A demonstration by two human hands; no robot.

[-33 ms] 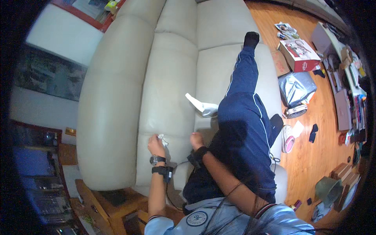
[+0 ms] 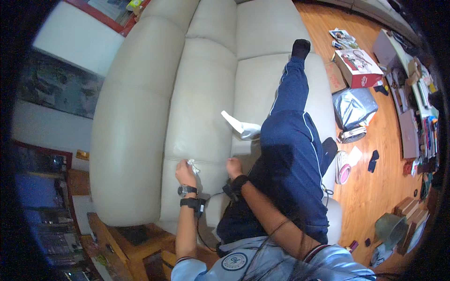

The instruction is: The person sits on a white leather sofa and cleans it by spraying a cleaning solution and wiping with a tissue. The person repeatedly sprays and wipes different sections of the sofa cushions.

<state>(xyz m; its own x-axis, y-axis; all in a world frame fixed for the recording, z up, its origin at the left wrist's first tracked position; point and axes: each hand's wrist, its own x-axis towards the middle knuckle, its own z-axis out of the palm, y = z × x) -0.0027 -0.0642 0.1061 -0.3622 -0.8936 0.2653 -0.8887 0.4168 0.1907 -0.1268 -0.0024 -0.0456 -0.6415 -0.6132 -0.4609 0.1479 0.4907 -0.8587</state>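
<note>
My left hand (image 2: 186,174) is closed with its fingers pinched on a small crumpled white strip (image 2: 192,164), which hangs from the fingertips over the sofa seat. A little to its right, my right hand (image 2: 234,168) is closed too; what it holds, if anything, is too small to make out. Ahead of the right hand, a bent white object (image 2: 240,126) with a narrow flat arm and a rounded end lies on the sofa beside my thigh. I cannot tell its kind.
I sit on a cream leather sofa (image 2: 201,93), one leg (image 2: 288,93) stretched along it. To the right, a red-and-white box (image 2: 358,68), a silver bag (image 2: 355,107) and shoes (image 2: 343,167) lie on the wooden floor. A wooden cabinet (image 2: 119,248) stands at the near left. A cable (image 2: 201,232) runs from my left wrist.
</note>
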